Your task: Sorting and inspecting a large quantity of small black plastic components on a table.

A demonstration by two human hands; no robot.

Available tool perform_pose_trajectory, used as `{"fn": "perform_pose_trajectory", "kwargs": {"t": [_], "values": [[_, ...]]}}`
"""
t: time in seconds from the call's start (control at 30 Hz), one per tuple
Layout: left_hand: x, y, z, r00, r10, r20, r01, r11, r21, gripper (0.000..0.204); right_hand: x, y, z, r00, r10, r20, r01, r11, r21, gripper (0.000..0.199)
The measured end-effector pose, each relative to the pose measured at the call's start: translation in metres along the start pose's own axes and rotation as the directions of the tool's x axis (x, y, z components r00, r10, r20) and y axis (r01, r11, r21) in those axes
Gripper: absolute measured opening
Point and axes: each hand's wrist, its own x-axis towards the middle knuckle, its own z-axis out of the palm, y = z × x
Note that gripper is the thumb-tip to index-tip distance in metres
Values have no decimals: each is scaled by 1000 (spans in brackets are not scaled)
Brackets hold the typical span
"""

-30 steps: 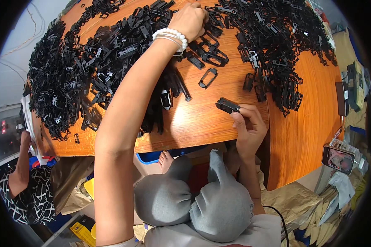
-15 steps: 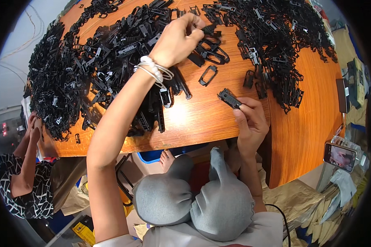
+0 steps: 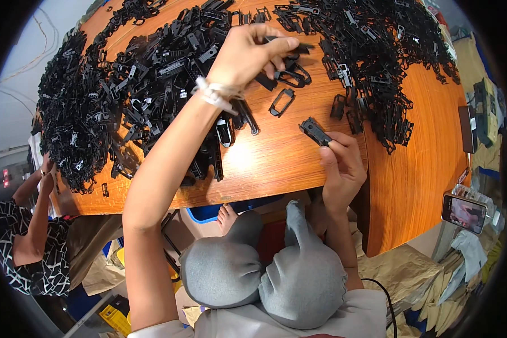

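Observation:
My left hand (image 3: 245,55) reaches over the far middle of the table, thumb and fingers pinched on a dark plastic piece (image 3: 303,47) that they mostly cover. Right under it lie several black plastic frames (image 3: 298,75). Closer to me a single oblong black frame (image 3: 282,102) lies flat on the wood. My right hand (image 3: 343,168) holds a narrow black plastic part (image 3: 315,132) by its near end, between thumb and fingers, above the table's front part. That part is tilted, its far end pointing away to the left.
Large heaps of black plastic parts (image 3: 79,112) cover the table's left side, and another heap (image 3: 372,67) spreads over the right. A blue bin (image 3: 205,214) is under the front edge. At right a phone (image 3: 464,213) stands beside the table. Another person's arms (image 3: 36,203) show at far left.
My left hand has shifted slightly and turned, its thumb now stretched out to the right over the dark piece. My right hand and its part have barely moved.

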Motion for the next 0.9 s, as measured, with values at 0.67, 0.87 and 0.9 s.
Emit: {"fn": "perform_pose_trajectory", "kwargs": {"t": [0.67,0.87,0.9], "values": [[-87,-4,30,928,-311,207,353,910,-219,50,12,-33,6,977,215,-6,-205,940,272,9],[-97,-10,36,935,-246,256,314,910,-271,17,7,-25,7,997,62,41,-68,982,175,9],[-98,-12,37,934,-244,260,314,909,-274,17,6,-26,7,997,61,39,-67,983,171,9]]}}
